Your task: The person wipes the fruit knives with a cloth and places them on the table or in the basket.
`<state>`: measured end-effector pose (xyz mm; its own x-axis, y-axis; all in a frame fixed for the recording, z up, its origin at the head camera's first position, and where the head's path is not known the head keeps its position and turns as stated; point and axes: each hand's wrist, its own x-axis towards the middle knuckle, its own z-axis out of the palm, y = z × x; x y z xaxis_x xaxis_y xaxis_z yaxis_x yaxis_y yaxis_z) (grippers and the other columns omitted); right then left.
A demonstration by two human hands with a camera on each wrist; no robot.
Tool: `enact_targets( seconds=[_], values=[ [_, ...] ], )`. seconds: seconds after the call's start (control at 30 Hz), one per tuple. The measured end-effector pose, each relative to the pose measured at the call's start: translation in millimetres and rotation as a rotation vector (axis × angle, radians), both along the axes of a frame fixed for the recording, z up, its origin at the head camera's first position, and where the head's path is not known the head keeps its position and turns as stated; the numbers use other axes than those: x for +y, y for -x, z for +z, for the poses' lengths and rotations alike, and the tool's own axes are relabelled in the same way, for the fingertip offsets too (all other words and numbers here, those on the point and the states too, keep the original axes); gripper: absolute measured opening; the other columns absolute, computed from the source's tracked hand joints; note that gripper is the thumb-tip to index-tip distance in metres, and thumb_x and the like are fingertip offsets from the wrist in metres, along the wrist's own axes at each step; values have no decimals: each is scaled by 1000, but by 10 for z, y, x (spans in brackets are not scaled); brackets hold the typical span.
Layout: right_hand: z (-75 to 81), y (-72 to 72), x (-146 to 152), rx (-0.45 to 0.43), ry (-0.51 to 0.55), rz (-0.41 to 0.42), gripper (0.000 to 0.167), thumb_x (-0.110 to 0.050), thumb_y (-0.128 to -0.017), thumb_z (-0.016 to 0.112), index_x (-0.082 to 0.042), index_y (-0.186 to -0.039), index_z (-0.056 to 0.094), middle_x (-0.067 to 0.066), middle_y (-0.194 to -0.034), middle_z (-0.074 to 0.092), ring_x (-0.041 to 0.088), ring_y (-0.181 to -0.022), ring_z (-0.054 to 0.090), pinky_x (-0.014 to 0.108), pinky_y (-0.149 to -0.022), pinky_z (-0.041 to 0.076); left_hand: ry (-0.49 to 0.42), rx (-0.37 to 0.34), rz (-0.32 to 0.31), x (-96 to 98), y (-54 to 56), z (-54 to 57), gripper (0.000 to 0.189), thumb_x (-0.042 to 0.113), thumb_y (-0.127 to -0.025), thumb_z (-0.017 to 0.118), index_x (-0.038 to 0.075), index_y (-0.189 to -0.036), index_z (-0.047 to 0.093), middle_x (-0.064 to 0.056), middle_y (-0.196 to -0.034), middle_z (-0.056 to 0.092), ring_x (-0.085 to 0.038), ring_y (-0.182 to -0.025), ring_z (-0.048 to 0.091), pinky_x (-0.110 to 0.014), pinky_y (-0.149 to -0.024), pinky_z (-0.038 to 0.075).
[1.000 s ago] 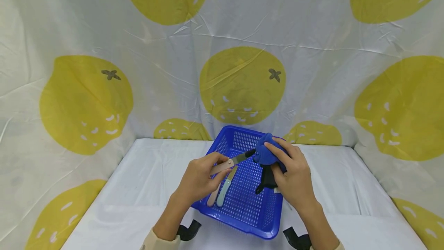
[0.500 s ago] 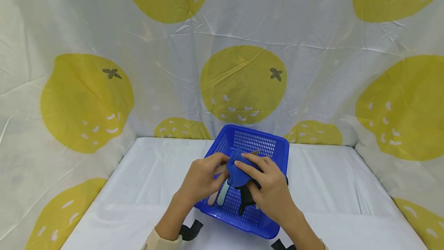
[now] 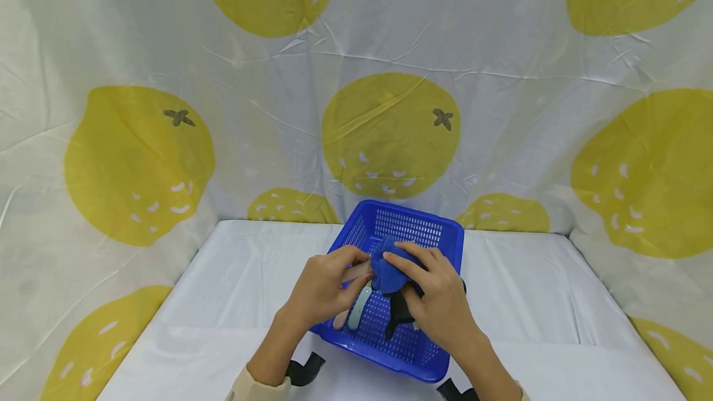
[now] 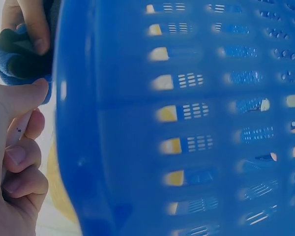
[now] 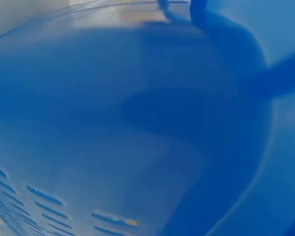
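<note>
Above the blue basket [image 3: 456, 235], my left hand [image 3: 320, 286] pinches the pale pink handle of a knife [image 3: 356, 271]. My right hand [image 3: 442, 302] grips a blue cloth [image 3: 388, 271] with a black part hanging below it. The cloth lies over the knife's blade, which is hidden. At the left of the left wrist view, the fingers curl round the pale handle, close to the blue and black cloth [image 4: 19, 64]. A knife with a light green handle [image 3: 360, 308] lies in the basket beside a pink handle [image 3: 340, 319].
The basket stands on a white-covered table [image 3: 223, 302]. A curtain [image 3: 267, 122] printed with yellow lemons hangs behind. Black curved mounts [image 3: 305, 369] stick out near the wrists. The basket's wall [image 5: 88, 108] fills most of the right wrist view.
My right hand has moved left with the cloth, from the blade's tip to over the blade near the handle. Over the last half second it has shifted slightly right and up. My left hand stays about level.
</note>
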<state>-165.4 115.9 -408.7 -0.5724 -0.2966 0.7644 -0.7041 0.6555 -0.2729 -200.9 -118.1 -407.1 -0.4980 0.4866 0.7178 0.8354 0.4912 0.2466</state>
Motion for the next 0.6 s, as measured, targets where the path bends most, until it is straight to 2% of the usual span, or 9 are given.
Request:
enact_targets(
  seconds=[0.5, 0.6],
  values=[
    [45, 99, 243, -6, 27, -119, 55, 4, -81, 74, -22, -129, 73, 7, -138, 65, 26, -109, 63, 47, -85, 58, 4, -22, 11, -21, -31, 36, 25, 16, -88, 83, 9, -106, 67, -2, -97, 75, -9, -75, 73, -16, -68, 58],
    [50, 122, 298, 3, 43, -131, 54, 5, -81, 75, -21, -128, 74, 8, -138, 65, 29, -113, 63, 49, -89, 59, 3, -20, 9, -21, -32, 34, 25, 16, -88, 82, 9, -106, 67, -2, -98, 75, -9, -75, 73, -16, -68, 58]
  ],
)
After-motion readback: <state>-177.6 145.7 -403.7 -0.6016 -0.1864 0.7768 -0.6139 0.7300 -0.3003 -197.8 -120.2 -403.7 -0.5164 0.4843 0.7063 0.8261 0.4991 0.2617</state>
